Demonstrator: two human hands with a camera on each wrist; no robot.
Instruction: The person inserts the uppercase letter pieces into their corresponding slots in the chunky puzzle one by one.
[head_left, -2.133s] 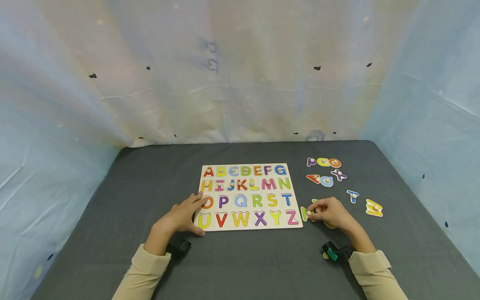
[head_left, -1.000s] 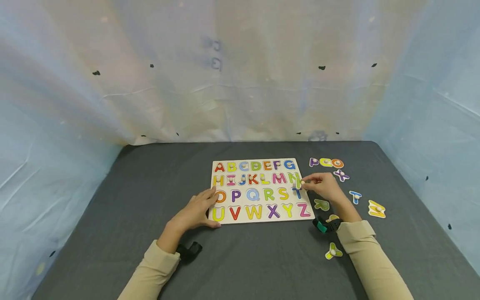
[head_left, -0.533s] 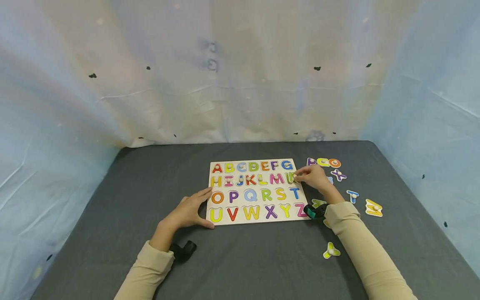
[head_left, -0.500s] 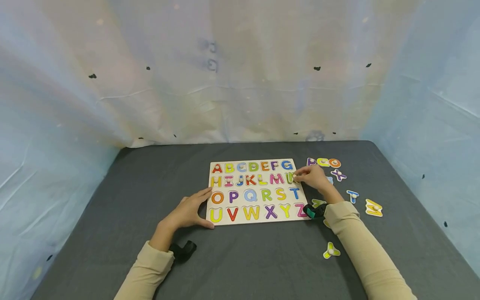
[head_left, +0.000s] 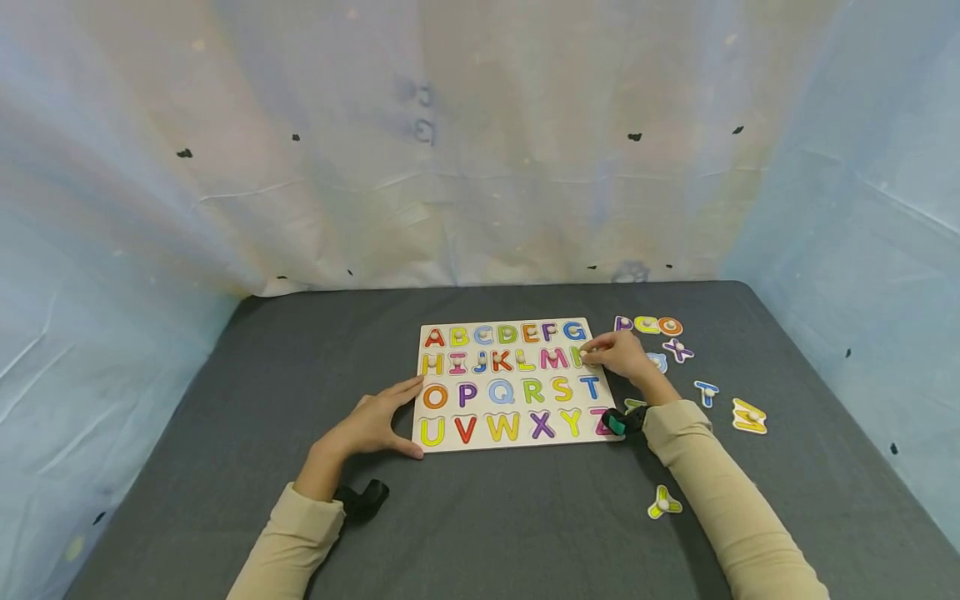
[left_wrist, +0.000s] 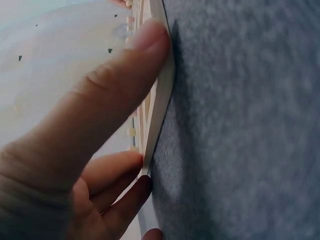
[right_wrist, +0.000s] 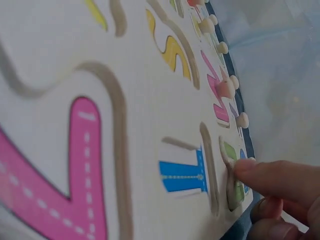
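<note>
A pale wooden alphabet board (head_left: 606, 398) lies on the dark cloth, its first two rows holding knobbed letter pieces. At its right end my right hand (head_left: 621, 354) pinches the small knob of the green letter N piece (head_left: 576, 357), which is at the N recess in the second row. The right wrist view shows the N piece (right_wrist: 228, 150) at its recess, a fingertip against it; I cannot tell if it sits flush. My left hand (head_left: 367, 425) touches the board's near left corner, thumb along the front edge, fingers extended against the left edge.
Loose letters lie right of the board: a purple P (head_left: 623, 324), orange O (head_left: 670, 326), purple X (head_left: 678, 350), blue T (head_left: 707, 392), yellow W-like piece (head_left: 748, 416) and a yellow-green Y (head_left: 663, 502). My right forearm hides some pieces. A plastic curtain (head_left: 480, 167) stands behind.
My right hand has carried the N piece from beside the board's front right to the N recess. The board has shifted right and slightly back, with my left hand following its corner.
</note>
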